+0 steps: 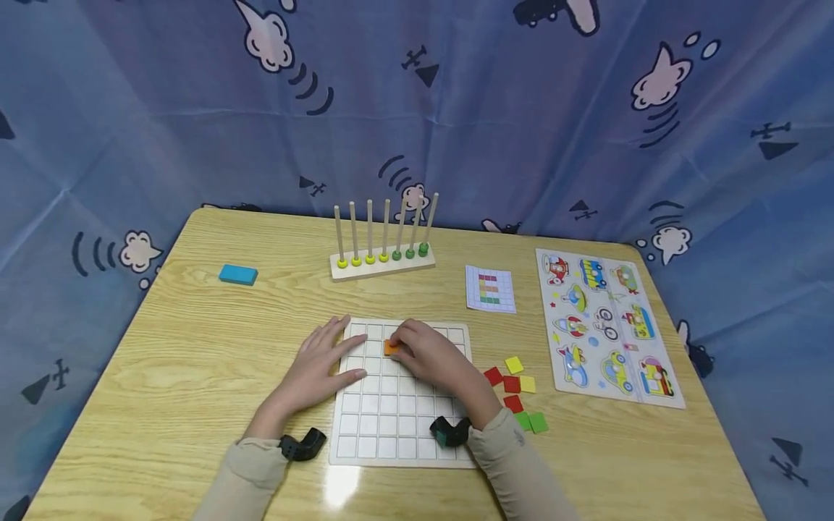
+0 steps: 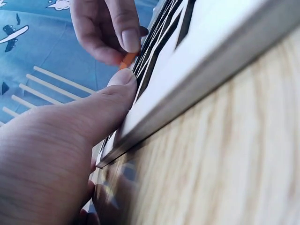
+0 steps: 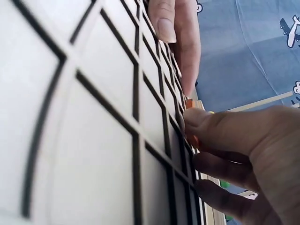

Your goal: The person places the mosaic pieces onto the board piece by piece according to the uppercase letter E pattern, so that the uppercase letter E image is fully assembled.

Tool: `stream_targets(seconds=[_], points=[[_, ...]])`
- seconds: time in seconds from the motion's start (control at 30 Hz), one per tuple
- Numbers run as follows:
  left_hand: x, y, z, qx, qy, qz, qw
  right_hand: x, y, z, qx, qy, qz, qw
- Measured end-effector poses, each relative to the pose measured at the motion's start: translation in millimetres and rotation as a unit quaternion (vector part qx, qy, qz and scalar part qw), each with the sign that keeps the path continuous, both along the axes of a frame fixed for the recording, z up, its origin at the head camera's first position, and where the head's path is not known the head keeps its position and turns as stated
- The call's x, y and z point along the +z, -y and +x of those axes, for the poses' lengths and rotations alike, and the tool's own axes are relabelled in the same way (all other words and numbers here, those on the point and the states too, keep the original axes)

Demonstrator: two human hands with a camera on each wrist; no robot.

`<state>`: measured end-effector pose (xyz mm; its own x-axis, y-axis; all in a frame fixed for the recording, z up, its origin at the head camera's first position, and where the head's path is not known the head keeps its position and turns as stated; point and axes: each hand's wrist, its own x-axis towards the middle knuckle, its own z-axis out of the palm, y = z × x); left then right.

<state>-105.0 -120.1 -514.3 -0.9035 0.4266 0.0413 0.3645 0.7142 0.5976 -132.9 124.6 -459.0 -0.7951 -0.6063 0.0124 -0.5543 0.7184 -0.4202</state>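
Note:
A white board (image 1: 369,445) marked with a grid of square cells lies on the table in front of me. My right hand (image 1: 430,354) is over its upper middle and pinches an orange tile (image 1: 389,348) between thumb and fingers, low at the cells. In the right wrist view, orange (image 3: 189,104) shows on both sides of the thumb tip. My left hand (image 1: 317,370) rests with spread fingers across the board's left edge. Its thumb (image 2: 123,78) lies on the board's rim in the left wrist view.
Several red (image 1: 512,384), yellow (image 1: 514,364) and green tiles (image 1: 538,422) lie right of the board. Behind are a pattern card (image 1: 504,281), a peg rack (image 1: 384,269) with beads and a blue block (image 1: 238,274). A picture puzzle board (image 1: 589,340) lies far right.

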Motion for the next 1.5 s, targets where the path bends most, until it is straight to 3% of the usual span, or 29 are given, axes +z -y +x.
stream_targets(seconds=[1.07,1.27,1.5], points=[[1.9,-0.6,1.2,0.0,-0.002,-0.002,1.0,-11.0,5,0.5,-0.006,-0.032,0.017,0.9993],[1.7,-0.9,0.5,-0.001,0.009,-0.005,0.9999,8.1,-16,-1.5,-0.036,-0.018,0.021,0.999],[1.8,-0.5,0.9,0.0,0.008,-0.006,0.9999,34.8,-84,10.8,-0.1,0.014,0.069,0.9925]])
